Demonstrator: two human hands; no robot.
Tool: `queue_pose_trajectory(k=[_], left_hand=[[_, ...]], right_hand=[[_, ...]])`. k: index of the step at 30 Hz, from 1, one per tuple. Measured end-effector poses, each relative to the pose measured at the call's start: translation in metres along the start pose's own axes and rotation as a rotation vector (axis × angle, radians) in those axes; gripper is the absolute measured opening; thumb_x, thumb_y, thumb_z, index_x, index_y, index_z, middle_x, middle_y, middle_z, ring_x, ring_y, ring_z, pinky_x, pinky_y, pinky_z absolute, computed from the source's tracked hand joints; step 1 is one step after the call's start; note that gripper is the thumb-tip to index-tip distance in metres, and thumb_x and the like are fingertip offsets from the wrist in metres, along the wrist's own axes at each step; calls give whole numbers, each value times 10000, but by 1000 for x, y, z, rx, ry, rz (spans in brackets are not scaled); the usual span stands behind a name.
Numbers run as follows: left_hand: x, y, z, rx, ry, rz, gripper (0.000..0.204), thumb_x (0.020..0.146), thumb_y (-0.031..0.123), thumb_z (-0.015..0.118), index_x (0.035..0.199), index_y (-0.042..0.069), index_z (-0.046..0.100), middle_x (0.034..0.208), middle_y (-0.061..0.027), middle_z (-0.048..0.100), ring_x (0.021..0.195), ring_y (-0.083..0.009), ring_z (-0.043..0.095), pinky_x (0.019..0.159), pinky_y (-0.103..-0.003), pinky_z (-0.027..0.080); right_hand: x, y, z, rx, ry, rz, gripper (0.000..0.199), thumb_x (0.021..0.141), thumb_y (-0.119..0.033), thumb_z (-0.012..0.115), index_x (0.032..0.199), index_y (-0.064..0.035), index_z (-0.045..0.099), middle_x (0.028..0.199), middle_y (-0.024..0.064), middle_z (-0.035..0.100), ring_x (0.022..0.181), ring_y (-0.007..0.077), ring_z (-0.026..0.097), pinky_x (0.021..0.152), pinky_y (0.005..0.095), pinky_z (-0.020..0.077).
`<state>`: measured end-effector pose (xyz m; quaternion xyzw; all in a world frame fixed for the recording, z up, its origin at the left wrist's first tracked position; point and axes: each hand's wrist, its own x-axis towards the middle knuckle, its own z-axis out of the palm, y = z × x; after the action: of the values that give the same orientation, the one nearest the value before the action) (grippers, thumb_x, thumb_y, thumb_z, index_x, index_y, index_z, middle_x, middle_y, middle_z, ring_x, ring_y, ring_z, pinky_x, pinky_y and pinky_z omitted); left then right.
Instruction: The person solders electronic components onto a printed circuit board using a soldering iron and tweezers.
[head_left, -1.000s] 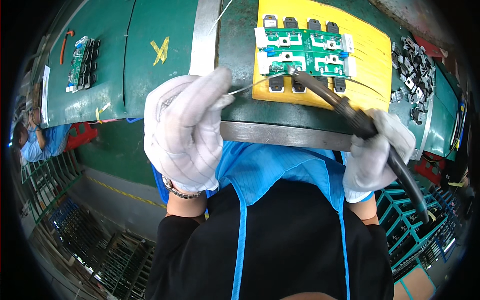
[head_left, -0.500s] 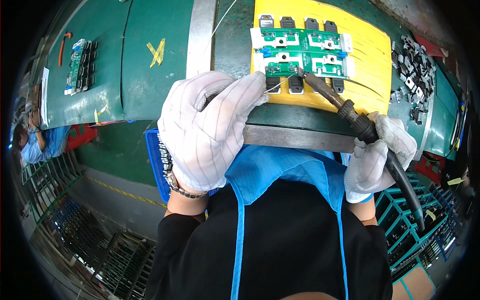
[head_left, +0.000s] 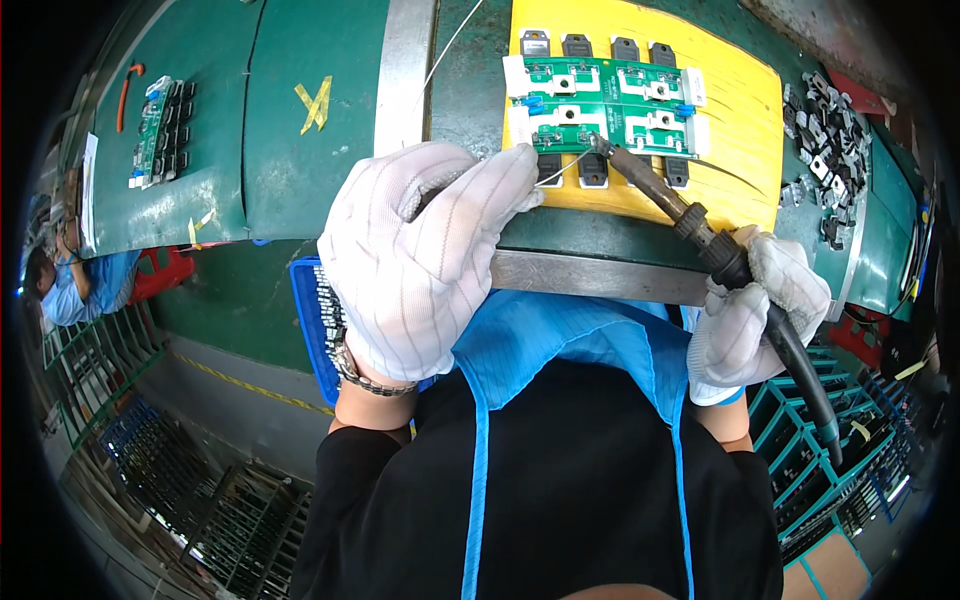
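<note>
A green circuit board point(head_left: 610, 95) with black, flat-tabbed components point(head_left: 593, 172) along both long sides lies on a yellow pad point(head_left: 745, 130). My right hand point(head_left: 762, 305), in a white striped glove, is closed round the handle of a soldering iron point(head_left: 700, 232). The iron's tip meets the board's near edge, about midway along it. My left hand point(head_left: 425, 250), gloved likewise, pinches a thin solder wire point(head_left: 562, 171) that reaches to the tip. Its fingertips are beside the board's near left corner.
Loose black and silver components point(head_left: 828, 150) are heaped right of the pad. Another populated board point(head_left: 160, 135) lies far left on the green table point(head_left: 300, 170). A blue bin point(head_left: 312, 325) of small parts sits below the table edge. Someone in blue point(head_left: 85, 285) is at the far left.
My left hand has shifted very slightly right, and the visible wire between its fingers and the tip is a little shorter. The iron's tip stays at nearly the same spot.
</note>
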<state>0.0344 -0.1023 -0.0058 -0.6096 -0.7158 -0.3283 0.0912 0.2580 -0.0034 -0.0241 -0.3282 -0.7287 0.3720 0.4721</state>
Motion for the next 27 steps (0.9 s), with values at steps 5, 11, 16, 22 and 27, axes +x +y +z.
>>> queue_pose_trajectory(k=[5,11,16,22,27], left_hand=[[1,0,1,9,1,-5,320,688,40,802,996,121,773,858,-25,703,796,-214,651,710,-318,535],[1,-1,2,11,5,-7,298,698,28,795,982,118,774,850,-33,697,791,-212,649,706,-319,532],[3,1,3,-11,-7,-17,286,699,38,801,970,125,772,836,-42,683,790,-215,650,699,-319,529],[6,1,5,8,-20,1,246,719,37,793,950,115,761,856,-45,694,810,-224,662,711,-321,532],[7,-1,1,-54,61,20,391,693,1,764,1059,134,727,979,-70,695,848,-261,673,706,-349,542]], right_hand=[[0,1,1,-31,21,-25,198,810,-170,702,885,11,677,841,141,696,779,260,664,824,371,540],[3,3,0,-40,-2,-71,190,800,-178,713,875,-5,693,837,127,711,780,260,680,820,366,549],[3,2,2,5,25,-58,193,793,-184,713,862,-3,704,831,129,715,766,260,682,813,363,553],[4,1,-1,-28,-20,-76,167,800,-162,702,841,0,709,813,128,717,752,254,679,819,372,554],[0,4,2,105,123,-75,220,817,-145,684,953,14,615,886,141,668,773,254,646,820,389,538]])
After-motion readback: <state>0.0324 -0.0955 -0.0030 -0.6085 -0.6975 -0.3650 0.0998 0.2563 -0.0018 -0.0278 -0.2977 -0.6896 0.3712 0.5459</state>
